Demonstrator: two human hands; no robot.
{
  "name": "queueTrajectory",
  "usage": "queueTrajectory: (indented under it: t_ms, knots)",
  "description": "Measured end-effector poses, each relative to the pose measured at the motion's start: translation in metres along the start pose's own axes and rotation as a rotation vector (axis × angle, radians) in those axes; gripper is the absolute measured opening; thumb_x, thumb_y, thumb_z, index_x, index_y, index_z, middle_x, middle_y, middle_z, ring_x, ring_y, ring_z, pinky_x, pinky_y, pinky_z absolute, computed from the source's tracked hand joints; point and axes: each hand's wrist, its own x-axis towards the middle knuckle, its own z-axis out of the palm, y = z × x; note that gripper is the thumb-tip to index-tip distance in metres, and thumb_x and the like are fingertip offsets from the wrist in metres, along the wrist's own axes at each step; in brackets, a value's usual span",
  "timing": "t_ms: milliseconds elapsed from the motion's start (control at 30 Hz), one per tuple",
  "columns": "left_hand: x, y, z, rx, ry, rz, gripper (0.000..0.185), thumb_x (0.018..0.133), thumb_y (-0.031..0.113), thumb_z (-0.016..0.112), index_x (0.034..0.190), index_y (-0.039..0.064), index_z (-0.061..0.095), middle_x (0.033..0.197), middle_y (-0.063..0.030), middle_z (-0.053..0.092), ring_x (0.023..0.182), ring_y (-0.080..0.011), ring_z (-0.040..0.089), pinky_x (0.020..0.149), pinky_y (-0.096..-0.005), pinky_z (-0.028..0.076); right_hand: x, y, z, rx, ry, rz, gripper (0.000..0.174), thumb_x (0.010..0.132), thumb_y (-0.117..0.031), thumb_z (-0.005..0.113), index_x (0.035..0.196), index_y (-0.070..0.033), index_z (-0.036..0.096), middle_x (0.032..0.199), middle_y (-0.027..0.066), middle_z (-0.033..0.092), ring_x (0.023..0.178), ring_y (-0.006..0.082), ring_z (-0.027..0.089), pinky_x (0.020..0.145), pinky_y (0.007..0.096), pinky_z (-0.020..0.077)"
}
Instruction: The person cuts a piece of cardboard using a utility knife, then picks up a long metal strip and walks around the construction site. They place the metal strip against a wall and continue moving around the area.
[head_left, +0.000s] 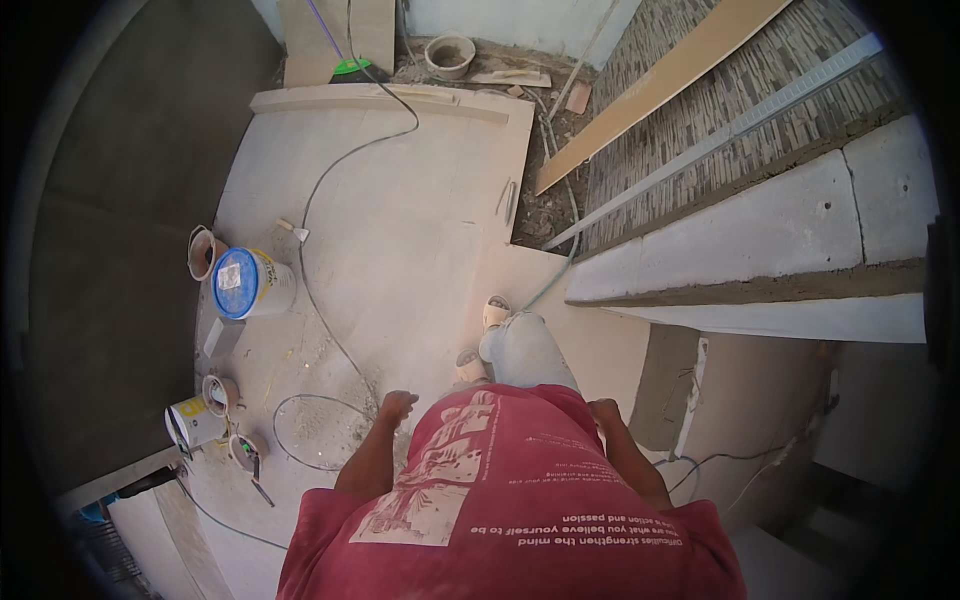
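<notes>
My left hand (398, 405) hangs beside my red shirt, fingers curled in, with nothing visible in it. On the other side my right hand (604, 411) is by my hip, partly covered by the shirt, and its fingers are hard to make out. Below the left hand a dark cable (337, 337) runs along the dusty pale floor (390, 202) and loops near dry debris. My feet in light sandals (471, 366) are on this floor, one ahead of the other. A scraper (300, 234) lies by the cable, farther ahead.
At left are a blue-lidded bucket (277, 285), a light block (223, 337), a tipped white bucket (193, 421) and small pails (220, 394). Leaning at right are a wooden board (637, 105) and a metal strip (720, 142), above a pale ledge (750, 225). A basin (450, 57) stands ahead.
</notes>
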Motion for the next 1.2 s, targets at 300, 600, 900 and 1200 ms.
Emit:
queueTrajectory:
  t_ms: [300, 600, 900, 1200]
  knots:
    - [0.031, 0.091, -0.078, 0.532, -0.366, 0.002, 0.028, 0.090, 0.032, 0.054, 0.103, 0.014, 0.070, 0.101, -0.0153, 0.070, 0.093, -0.0347, 0.069, 0.080, -0.0489, 0.055, 0.090, -0.061, 0.032, -0.943, -0.106, -0.385, 0.041, 0.087, -0.036, 0.059, 0.093, 0.003, 0.072, 0.099, 0.0223, 0.072, 0.091, 0.0320, 0.072, 0.075, 0.0453, 0.0529]
    - [0.196, 0.223, -0.275, -0.797, 0.265, -0.568, 0.051, 0.090, 0.028, 0.068, 0.129, -0.003, 0.057, 0.107, -0.0084, 0.065, 0.097, -0.0202, 0.062, 0.081, -0.0338, 0.051, 0.091, -0.345, 0.053, -0.025, -0.118, -0.127, 0.012, 0.087, -0.012, 0.058, 0.089, -0.002, 0.063, 0.070, 0.0110, 0.062, 0.055, 0.0250, 0.061, 0.045, 0.0401, 0.0472]
    - [0.270, 0.214, -0.329, -0.853, 0.310, -0.551, 0.048, 0.090, 0.029, 0.067, 0.126, -0.002, 0.060, 0.107, -0.0077, 0.067, 0.092, -0.0188, 0.064, 0.075, -0.0310, 0.051, 0.147, -0.477, 0.069, -0.055, -0.068, -0.124, 0.022, 0.089, -0.014, 0.057, 0.104, 0.001, 0.060, 0.082, 0.0125, 0.064, 0.066, 0.0255, 0.068, 0.055, 0.0389, 0.0576]
    - [0.335, 0.078, -0.355, -0.645, 0.011, -0.915, 0.031, 0.090, 0.025, 0.065, 0.112, 0.004, 0.065, 0.095, -0.0060, 0.066, 0.080, -0.0197, 0.063, 0.068, -0.0348, 0.050, 0.246, -0.502, 0.182, 0.150, -0.038, 0.010, 0.013, 0.086, -0.011, 0.058, 0.090, 0.001, 0.059, 0.073, 0.0199, 0.059, 0.058, 0.0341, 0.061, 0.052, 0.0496, 0.0500]
